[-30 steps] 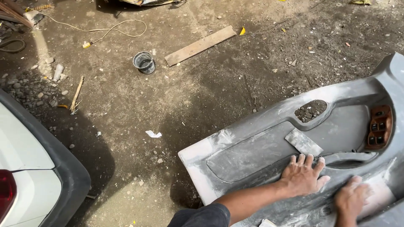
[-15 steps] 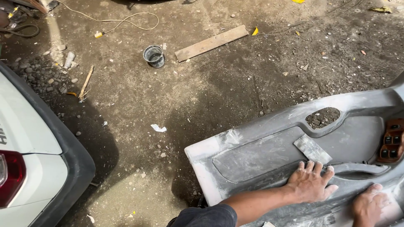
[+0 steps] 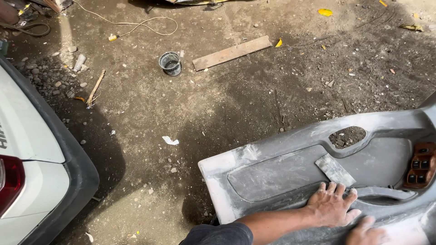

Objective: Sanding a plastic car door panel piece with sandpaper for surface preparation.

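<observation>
Dirt floor, left hand flat on door panel

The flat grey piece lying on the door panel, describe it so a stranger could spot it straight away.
Find the big dusty grey plastic car door panel lying on the dirt ground at lower right. In its recessed middle, just above the fingertips of the left hand, lies the flat grey rectangular sanding sheet. It is the only loose, slanted piece there, unlike the brown switch block fixed at the right.

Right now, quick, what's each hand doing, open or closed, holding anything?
Left hand: open, fingers spread flat on the grey door panel, holding nothing.
Right hand: partly out of frame, resting on the panel; grip cannot be told.
</observation>
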